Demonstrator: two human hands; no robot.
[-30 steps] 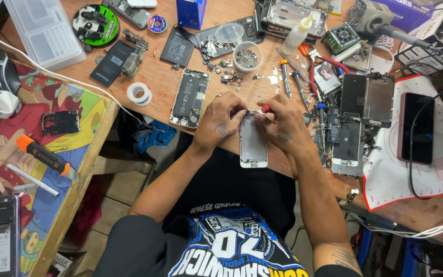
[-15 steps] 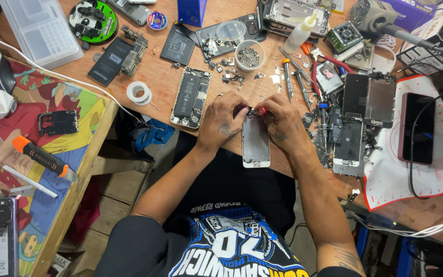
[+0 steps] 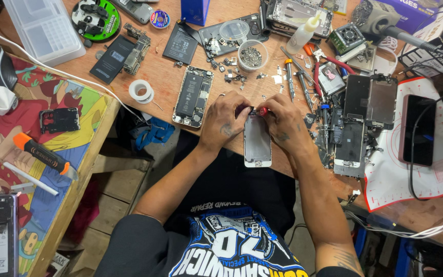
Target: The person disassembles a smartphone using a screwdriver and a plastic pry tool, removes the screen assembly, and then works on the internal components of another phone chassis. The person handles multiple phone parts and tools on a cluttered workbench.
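A white phone screen panel (image 3: 257,141) lies face down at the near edge of the wooden workbench (image 3: 170,82). My left hand (image 3: 224,120) rests on its upper left corner and steadies it. My right hand (image 3: 283,120) grips a small red-handled screwdriver (image 3: 260,110) whose tip sits at the panel's top edge. Both hands meet over the panel's upper end, so the part under the fingers is hidden.
An opened phone body (image 3: 193,96) lies left of my hands. A cup of screws (image 3: 252,55), several tools (image 3: 303,77), more opened phones (image 3: 357,128) and a white mat (image 3: 411,174) crowd the right. A side table (image 3: 85,110) with an orange-handled tool (image 3: 42,154) stands left.
The view has shifted slightly. My hands stay closed over the top of the screen panel with only small finger movement.
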